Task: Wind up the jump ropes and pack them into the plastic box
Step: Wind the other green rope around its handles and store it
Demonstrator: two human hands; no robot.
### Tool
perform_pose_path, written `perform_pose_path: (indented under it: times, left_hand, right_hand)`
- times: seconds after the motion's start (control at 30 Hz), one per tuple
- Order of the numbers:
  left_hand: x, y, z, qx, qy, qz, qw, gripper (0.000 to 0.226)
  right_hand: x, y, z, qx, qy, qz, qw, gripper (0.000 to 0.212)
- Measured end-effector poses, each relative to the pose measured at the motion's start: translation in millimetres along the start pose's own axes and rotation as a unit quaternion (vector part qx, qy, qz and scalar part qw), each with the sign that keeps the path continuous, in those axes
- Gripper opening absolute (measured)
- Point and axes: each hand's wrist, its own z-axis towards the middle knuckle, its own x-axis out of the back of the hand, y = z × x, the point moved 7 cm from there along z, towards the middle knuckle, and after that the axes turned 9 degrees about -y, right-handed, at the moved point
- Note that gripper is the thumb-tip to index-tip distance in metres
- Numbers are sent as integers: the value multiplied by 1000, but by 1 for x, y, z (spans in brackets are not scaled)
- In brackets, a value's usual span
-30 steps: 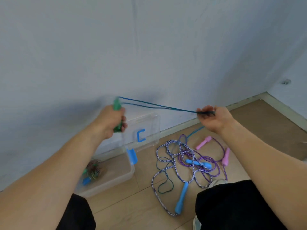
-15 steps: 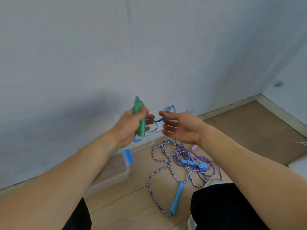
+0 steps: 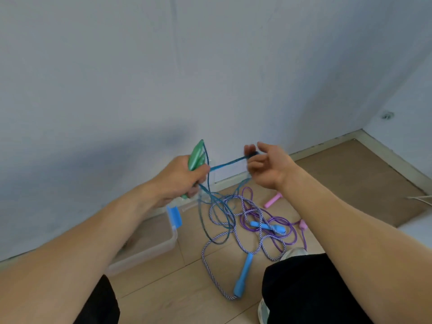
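Note:
My left hand (image 3: 180, 181) grips the green handles (image 3: 196, 157) of a jump rope. Its blue cord (image 3: 228, 163) runs taut to my right hand (image 3: 266, 167), which pinches it between thumb and fingers, and loose loops of it hang down to the floor. The clear plastic box (image 3: 149, 250) with a blue latch (image 3: 174, 216) sits on the floor below my left arm, mostly hidden by it. A striped white-and-purple rope (image 3: 210, 274) with blue handles (image 3: 243, 274) and a purple rope (image 3: 247, 216) with pink handles (image 3: 272, 200) lie tangled on the floor.
A white wall rises straight ahead, with a skirting board along the wooden floor. My knees in black trousers and a pale shoe (image 3: 292, 252) are at the bottom right. A white object (image 3: 418, 224) sits at the right edge.
The hands, held wide apart with the cord taut, came together, then parted a little. A cord loop now hangs from my left hand.

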Motion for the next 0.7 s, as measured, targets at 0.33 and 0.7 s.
perform_pose_path:
  times: [0.33,0.7]
  left_hand:
    - [57,-34,-3,85,72,136,984,20]
    - [-5,-15,-16,57,-120,72,989,31]
  right_hand:
    - [145,-112,-13,207,331,-149,908,23]
    - [70,-98,-18,176,352,-459,797,65]
